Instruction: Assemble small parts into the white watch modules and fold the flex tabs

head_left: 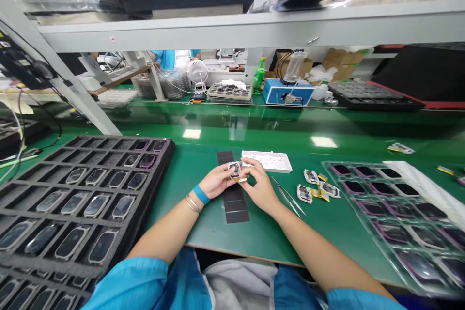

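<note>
Both hands meet over the bench in the middle of the head view. Between them is a small white-framed watch module (234,169) with dark electronics and a bit of yellow film at its lower edge. My left hand (216,182) is closed on its left side, thumb on the face. From the right, my right hand (258,185) pinches its edge with thumb and fingers. Beneath them lies a strip of black rectangular sheets (236,206). Tweezers (288,197) rest right of my right hand. Farther right are several similar loose modules (304,193) with yellow tabs.
A black foam tray (160,174) holding several watch cases stands at the left. On the right is a clear plastic tray (358,213) of watch screens. A white box (285,163) with small parts sits beyond my hands. An overhead shelf beam (232,31) crosses above.
</note>
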`<state>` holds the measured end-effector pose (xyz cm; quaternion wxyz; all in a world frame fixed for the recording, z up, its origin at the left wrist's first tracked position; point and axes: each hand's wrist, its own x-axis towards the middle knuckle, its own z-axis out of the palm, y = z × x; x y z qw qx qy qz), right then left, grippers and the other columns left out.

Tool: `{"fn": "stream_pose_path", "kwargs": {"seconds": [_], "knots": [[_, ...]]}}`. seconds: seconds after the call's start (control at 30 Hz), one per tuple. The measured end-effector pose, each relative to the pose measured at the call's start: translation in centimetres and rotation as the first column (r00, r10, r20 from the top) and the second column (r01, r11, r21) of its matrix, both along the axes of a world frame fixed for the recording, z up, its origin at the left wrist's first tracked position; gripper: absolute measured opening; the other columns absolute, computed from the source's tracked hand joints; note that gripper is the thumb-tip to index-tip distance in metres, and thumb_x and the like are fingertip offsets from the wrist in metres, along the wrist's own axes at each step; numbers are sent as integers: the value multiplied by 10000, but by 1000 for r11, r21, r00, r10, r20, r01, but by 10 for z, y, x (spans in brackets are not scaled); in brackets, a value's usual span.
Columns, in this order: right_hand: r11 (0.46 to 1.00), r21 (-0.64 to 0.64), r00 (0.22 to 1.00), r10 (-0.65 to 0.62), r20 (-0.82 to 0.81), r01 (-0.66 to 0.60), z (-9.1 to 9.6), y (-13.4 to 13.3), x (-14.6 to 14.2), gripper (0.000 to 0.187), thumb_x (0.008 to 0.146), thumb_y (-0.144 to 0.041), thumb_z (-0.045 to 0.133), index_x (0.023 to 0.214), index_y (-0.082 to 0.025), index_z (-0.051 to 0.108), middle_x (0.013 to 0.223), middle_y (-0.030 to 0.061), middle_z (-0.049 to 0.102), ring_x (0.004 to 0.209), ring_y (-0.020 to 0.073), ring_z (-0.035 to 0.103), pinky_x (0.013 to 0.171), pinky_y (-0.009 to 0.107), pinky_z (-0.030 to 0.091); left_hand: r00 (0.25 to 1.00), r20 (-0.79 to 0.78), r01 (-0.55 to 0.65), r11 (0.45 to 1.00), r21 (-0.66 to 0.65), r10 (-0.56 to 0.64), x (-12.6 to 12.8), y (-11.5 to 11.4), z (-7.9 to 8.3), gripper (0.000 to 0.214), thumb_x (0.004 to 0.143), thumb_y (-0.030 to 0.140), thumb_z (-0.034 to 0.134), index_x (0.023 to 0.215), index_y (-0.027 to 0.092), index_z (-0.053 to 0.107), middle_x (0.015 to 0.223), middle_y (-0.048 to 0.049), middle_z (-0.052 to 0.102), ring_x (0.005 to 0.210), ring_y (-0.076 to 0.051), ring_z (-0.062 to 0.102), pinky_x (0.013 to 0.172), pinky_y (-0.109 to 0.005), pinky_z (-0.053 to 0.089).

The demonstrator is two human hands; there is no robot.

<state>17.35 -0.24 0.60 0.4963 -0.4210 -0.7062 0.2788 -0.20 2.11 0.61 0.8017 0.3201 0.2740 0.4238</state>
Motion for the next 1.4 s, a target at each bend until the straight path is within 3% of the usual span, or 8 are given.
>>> {"fn": "stream_pose_path", "kwargs": {"seconds": [0.13, 0.2, 0.33, 0.5, 0.67, 1.0, 1.4], "knots": [[999, -21, 995, 36, -95, -38, -3, 3, 5, 65, 805, -285, 671, 790, -231, 638, 1240, 110, 601, 1238, 265, 580, 1102, 515, 429, 1000, 19, 15, 1000, 10, -15, -10, 1, 7, 368, 867, 208, 744, 1225, 137, 693, 1188, -135, 724, 1034, -194, 716, 1036, -338, 516], [997, -33, 991, 71, -114, -75, -5, 6, 8, 20, 780, -221, 651, 783, -226, 632, 1225, 103, 603, 1232, 261, 582, 1105, 510, 424, 999, 20, 45, 999, 25, -45, -14, 1, 10, 467, 805, 216, 814, 1251, 161, 687, 1197, -125, 720, 1037, -199, 714, 1008, -327, 531], [987, -15, 986, 159, -52, -160, -4, 9, 13, 161, 738, -110, 569, 794, -225, 667, 1200, 88, 626, 1213, 238, 590, 1119, 480, 415, 998, -67, 18, 998, 65, -14, -14, 0, 9, 551, 638, 217, 937, 1149, 184, 735, 1113, -76, 722, 941, -173, 706, 915, -307, 562], [996, 2, 996, 92, 1, -92, -2, 6, 8, 64, 823, -270, 670, 851, -235, 716, 1107, 91, 661, 1096, 233, 629, 1016, 445, 491, 990, -136, -27, 990, 139, 46, -7, -4, 4, 557, 538, 168, 966, 1050, 174, 747, 993, -53, 713, 869, -164, 671, 834, -323, 573], [999, 13, 999, 43, 7, -44, -3, 2, 1, 75, 854, -309, 679, 830, -246, 713, 1048, 79, 690, 1065, 230, 642, 1002, 433, 495, 974, -177, -99, 969, 228, 142, -4, -6, 5, 558, 482, 181, 981, 998, 163, 770, 955, -56, 727, 836, -139, 653, 781, -246, 537], [997, -50, 997, 64, -52, -67, -5, 5, 1, 92, 815, -327, 728, 811, -236, 715, 1052, 73, 700, 1047, 219, 657, 1004, 416, 497, 962, -208, -118, 957, 265, 176, -3, -5, 3, 558, 461, 178, 978, 979, 173, 773, 972, -62, 729, 855, -163, 643, 784, -270, 513], [994, -107, 995, 19, -95, -29, -5, 6, 0, 105, 773, -322, 765, 746, -229, 723, 1010, 68, 714, 1005, 218, 674, 984, 410, 509, 967, -179, -140, 966, 219, 181, -1, -7, 2, 558, 476, 202, 984, 990, 171, 770, 930, -57, 726, 826, -152, 651, 767, -254, 514]]}}
